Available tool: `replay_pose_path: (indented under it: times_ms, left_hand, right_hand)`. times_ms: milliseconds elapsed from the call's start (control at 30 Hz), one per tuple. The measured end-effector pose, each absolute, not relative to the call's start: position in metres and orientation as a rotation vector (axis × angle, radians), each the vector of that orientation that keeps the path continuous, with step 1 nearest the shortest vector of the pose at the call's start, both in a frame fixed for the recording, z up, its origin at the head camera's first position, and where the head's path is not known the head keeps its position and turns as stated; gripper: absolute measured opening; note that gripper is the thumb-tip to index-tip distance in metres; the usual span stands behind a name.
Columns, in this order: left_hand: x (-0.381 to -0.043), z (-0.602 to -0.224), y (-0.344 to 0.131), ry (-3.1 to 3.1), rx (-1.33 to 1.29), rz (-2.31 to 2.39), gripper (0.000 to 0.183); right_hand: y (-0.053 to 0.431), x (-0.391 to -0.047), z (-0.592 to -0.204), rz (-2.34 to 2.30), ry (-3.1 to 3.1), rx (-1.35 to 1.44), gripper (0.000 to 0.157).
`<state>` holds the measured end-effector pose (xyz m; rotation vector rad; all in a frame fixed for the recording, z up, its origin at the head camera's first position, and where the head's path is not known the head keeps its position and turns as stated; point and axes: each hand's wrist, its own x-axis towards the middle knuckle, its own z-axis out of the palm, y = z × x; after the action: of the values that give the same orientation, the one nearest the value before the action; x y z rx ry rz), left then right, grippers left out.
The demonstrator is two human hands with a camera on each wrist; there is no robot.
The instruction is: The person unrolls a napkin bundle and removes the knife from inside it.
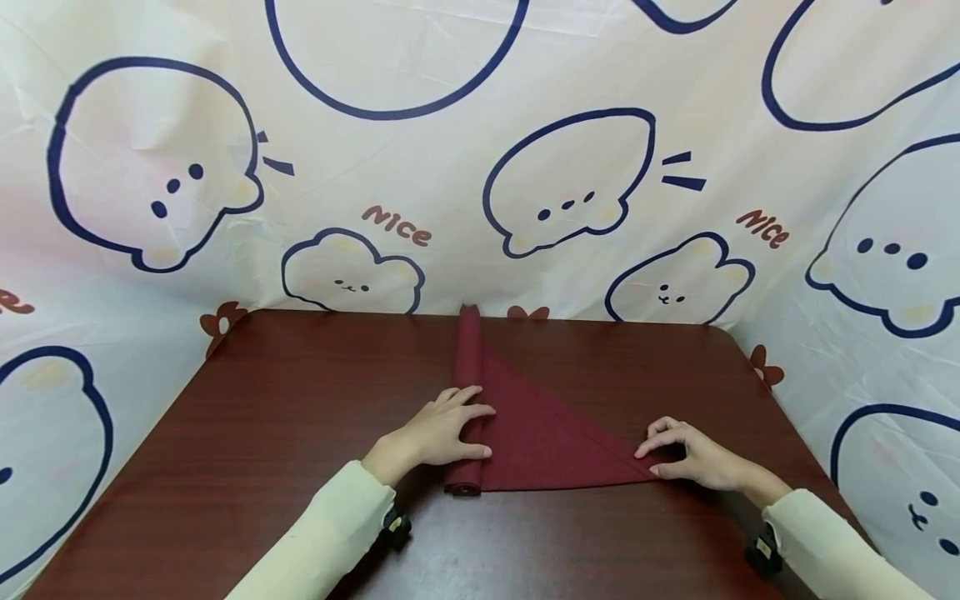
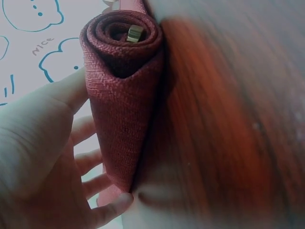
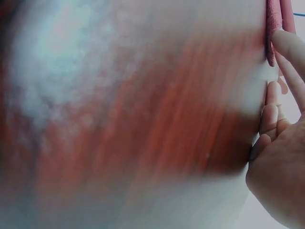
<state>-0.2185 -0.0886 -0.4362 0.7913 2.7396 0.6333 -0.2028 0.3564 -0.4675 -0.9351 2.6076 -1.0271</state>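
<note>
A dark red cloth (image 1: 551, 442) lies on the table, its left part wound into a long upright-running roll (image 1: 468, 358) and its right part a flat triangle with a folded slanting edge. My left hand (image 1: 442, 429) rests across the roll with its fingers spread over it. In the left wrist view, the spiral end of the roll (image 2: 124, 119) shows a small shiny gold-coloured piece (image 2: 136, 33) inside. My right hand (image 1: 697, 458) pinches the cloth's right corner between thumb and forefinger. The right wrist view shows only a strip of the cloth beside the thumb.
The brown wooden table (image 1: 300, 375) has rounded far corners. A pale curtain (image 1: 450, 167) printed with cartoon figures stands behind it and on both sides. The far end of the roll reaches the table's back edge. A dark wrist device (image 1: 763, 550) sits by the right sleeve.
</note>
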Motion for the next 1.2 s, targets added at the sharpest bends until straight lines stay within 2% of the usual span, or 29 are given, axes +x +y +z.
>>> replay_pose_path:
  times_ms: [800,1200]
  left_hand:
    - [-0.216,-0.435,-0.11,2.748,0.774,0.689,0.054]
    - [-0.213,-0.431,-0.131,2.749,0.725,0.683,0.056]
  right_hand:
    - [0.356,-0.201,-0.468,-1.054,2.611,-0.894,0.02]
    - [0.355,-0.202,-0.465,-1.064,2.59,-0.904,0.018]
